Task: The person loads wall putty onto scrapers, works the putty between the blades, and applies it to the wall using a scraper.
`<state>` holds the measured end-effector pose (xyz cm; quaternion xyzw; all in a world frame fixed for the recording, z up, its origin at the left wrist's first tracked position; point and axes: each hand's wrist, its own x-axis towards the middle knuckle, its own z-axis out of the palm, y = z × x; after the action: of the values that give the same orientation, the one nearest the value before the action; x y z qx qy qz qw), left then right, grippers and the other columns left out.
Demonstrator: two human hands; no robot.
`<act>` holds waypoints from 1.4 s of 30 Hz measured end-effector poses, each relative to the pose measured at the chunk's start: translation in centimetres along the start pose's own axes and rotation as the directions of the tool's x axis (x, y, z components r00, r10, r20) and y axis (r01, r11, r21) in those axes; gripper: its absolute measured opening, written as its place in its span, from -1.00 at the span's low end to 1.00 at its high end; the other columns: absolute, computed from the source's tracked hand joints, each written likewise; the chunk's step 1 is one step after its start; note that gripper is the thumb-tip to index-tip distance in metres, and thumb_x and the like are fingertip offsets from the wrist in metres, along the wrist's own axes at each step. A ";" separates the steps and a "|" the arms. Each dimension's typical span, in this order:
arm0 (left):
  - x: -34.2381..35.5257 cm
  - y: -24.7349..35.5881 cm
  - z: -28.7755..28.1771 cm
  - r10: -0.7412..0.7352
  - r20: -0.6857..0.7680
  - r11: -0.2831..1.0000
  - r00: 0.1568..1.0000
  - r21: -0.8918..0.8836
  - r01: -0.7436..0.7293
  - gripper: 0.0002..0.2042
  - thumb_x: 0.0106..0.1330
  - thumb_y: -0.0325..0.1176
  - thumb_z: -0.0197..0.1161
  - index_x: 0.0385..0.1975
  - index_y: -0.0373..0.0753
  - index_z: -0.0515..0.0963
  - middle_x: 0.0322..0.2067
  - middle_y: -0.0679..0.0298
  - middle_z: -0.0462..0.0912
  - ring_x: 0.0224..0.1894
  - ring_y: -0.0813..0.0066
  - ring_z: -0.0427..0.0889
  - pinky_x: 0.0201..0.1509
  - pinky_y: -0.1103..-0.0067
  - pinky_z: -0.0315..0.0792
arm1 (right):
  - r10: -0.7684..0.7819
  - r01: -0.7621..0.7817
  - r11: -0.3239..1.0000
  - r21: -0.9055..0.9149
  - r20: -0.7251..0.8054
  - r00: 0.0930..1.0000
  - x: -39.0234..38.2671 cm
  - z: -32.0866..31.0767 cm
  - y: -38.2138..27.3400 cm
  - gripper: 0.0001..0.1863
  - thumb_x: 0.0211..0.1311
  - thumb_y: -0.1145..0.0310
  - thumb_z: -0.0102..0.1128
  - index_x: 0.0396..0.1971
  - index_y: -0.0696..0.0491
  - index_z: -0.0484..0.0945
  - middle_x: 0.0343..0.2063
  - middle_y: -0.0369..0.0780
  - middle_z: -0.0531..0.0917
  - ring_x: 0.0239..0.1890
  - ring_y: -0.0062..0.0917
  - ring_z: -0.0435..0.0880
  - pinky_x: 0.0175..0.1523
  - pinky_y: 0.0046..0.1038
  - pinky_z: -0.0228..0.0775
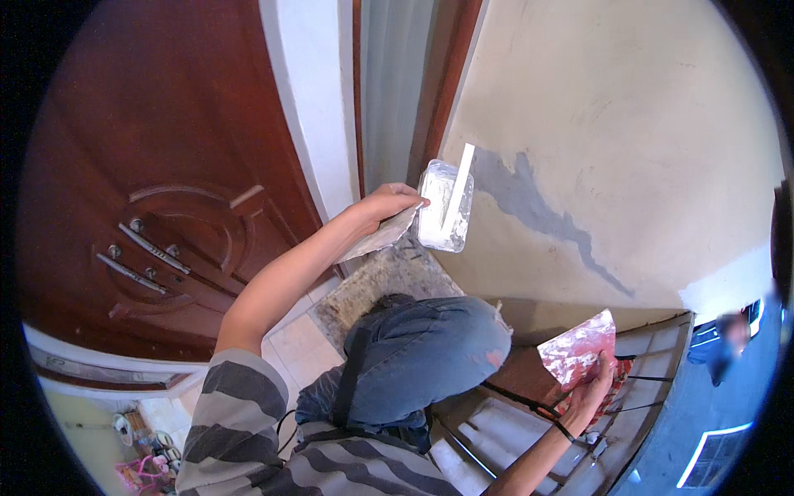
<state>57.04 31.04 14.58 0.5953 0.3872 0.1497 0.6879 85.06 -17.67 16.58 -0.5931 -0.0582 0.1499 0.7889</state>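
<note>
My left hand point(390, 203) is closed, thumb and fingers at the near-left rim of a clear plastic tub point(468, 217) with white paste inside. A flat white stick point(463, 169) leans in the tub and sticks out past its far rim. Below the same hand is a thin, pale, smeared flat sheet point(382, 238), apparently held with the tub. My right hand point(591, 388), low on the right, grips a flat red spreader sheet point(589, 343) smeared with white paste. Its fingers are partly hidden behind the sheet.
A beige wall point(645, 149) bears a jagged grey patch point(550, 211). At left stands a carved brown wooden door point(165, 99) with metal handles. My bent knee point(463, 339) is between my arms, above a stained slab point(339, 306). Another person point(728, 343) is far right.
</note>
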 end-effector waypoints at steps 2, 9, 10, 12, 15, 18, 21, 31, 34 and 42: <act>2.5 -1.6 0.1 -0.056 0.060 0.996 0.997 -0.065 0.060 -0.57 0.21 -0.10 0.52 -0.05 -0.24 0.64 -0.27 0.32 0.65 -0.22 0.55 0.58 -0.15 0.59 0.46 | -0.062 0.058 0.996 -0.065 -0.054 0.997 1.8 2.4 -3.8 -0.72 0.37 0.31 0.29 0.01 0.05 0.59 -0.17 -0.30 0.70 -0.18 -0.61 0.68 -0.22 -0.50 0.57; 6.3 -15.6 -5.1 -0.397 0.301 0.908 0.867 -0.008 0.418 -0.70 0.28 -0.17 0.46 -0.14 -0.24 0.68 -0.39 0.42 0.63 -0.36 0.68 0.56 -0.33 0.62 0.44 | -0.060 0.060 0.888 -0.456 0.014 0.998 3.0 9.5 -7.3 -0.75 0.41 0.32 0.28 -0.02 0.09 0.59 -0.26 -0.34 0.70 -0.29 -0.67 0.66 -0.22 -0.57 0.53; 7.1 -19.3 -6.1 -0.403 0.312 0.900 0.860 -0.032 0.434 -0.64 0.23 -0.16 0.49 -0.07 -0.23 0.69 -0.22 0.33 0.69 -0.16 0.55 0.62 -0.13 0.53 0.51 | -0.047 0.079 0.856 -0.511 0.075 0.996 3.8 11.7 -6.9 -0.75 0.41 0.33 0.29 -0.02 0.11 0.59 -0.26 -0.35 0.69 -0.30 -0.69 0.65 -0.22 -0.59 0.51; 8.7 -22.0 -6.7 -0.452 0.307 0.884 0.838 0.028 0.467 -0.60 0.21 -0.14 0.51 -0.03 -0.22 0.69 -0.13 0.30 0.69 -0.07 0.49 0.61 -0.02 0.50 0.49 | -0.004 0.109 0.771 -0.627 0.167 0.986 5.7 17.0 -5.2 -0.77 0.41 0.33 0.30 -0.06 0.11 0.61 -0.28 -0.37 0.69 -0.32 -0.74 0.62 -0.22 -0.62 0.47; 10.4 -25.9 -8.5 -0.451 0.291 0.893 0.844 0.147 0.426 -0.54 0.17 -0.09 0.52 0.01 -0.19 0.68 -0.03 0.27 0.68 0.03 0.42 0.59 0.12 0.47 0.45 | 0.202 0.158 0.523 -0.838 0.301 0.932 7.8 24.7 -0.9 -0.88 0.40 0.38 0.29 -0.18 0.10 0.64 -0.39 -0.40 0.62 -0.36 -0.78 0.48 -0.29 -0.62 0.35; 11.5 -26.1 -7.8 -0.460 0.283 0.886 0.841 0.092 0.454 -0.51 0.18 -0.09 0.52 0.04 -0.24 0.66 -0.05 0.22 0.69 0.01 0.44 0.59 0.11 0.51 0.44 | 0.477 0.339 0.418 -0.843 0.521 0.708 10.6 29.2 5.0 -0.89 0.37 0.45 0.27 -0.18 0.13 0.59 -0.40 -0.39 0.58 -0.37 -0.74 0.45 -0.27 -0.57 0.34; 11.8 -26.1 -8.6 -0.444 0.348 0.896 0.826 0.144 0.421 -0.46 0.19 -0.09 0.52 0.11 -0.27 0.63 -0.05 0.20 0.71 -0.02 0.44 0.63 0.12 0.52 0.45 | 0.630 0.377 0.431 -0.820 0.572 0.525 11.2 32.1 12.5 -0.90 0.40 0.47 0.24 -0.19 0.13 0.54 -0.40 -0.41 0.54 -0.34 -0.75 0.43 -0.24 -0.58 0.33; 9.0 -24.6 -9.7 -0.315 0.199 0.875 0.928 0.440 0.202 -0.66 0.32 -0.09 0.40 -0.16 -0.25 0.63 -0.26 0.14 0.77 -0.14 0.29 0.75 -0.01 0.42 0.56 | 0.700 0.487 0.453 -0.747 0.636 0.324 11.7 34.1 23.2 -0.68 0.20 0.41 0.33 -0.08 0.16 0.50 -0.45 -0.02 0.60 -0.37 -0.20 0.62 -0.19 -0.21 0.45; 8.3 -25.1 -10.0 -0.316 0.243 0.859 0.917 0.483 0.168 -0.81 0.33 -0.25 0.32 -0.23 -0.24 0.60 -0.25 0.19 0.76 -0.14 0.34 0.74 -0.05 0.42 0.58 | 0.667 0.563 0.472 -0.678 0.693 0.275 11.6 36.1 23.5 -0.65 0.23 0.38 0.33 -0.04 0.14 0.50 -0.38 0.05 0.65 -0.29 -0.02 0.64 -0.17 -0.14 0.45; 7.2 -23.5 -8.8 -0.168 0.160 0.893 0.973 0.443 0.082 -0.87 0.30 -0.50 0.22 -0.18 -0.22 0.56 -0.26 0.21 0.74 -0.18 0.37 0.74 -0.13 0.46 0.60 | 0.713 0.757 0.315 -0.572 0.670 0.209 8.3 40.1 28.5 -0.69 0.27 0.27 0.16 -0.06 0.09 0.49 -0.42 0.11 0.68 -0.30 0.13 0.68 -0.15 0.12 0.48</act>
<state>49.49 36.30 -9.92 0.7188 0.3795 -0.0436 0.5808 77.30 28.86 0.28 -0.6696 -0.6264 0.3983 0.0242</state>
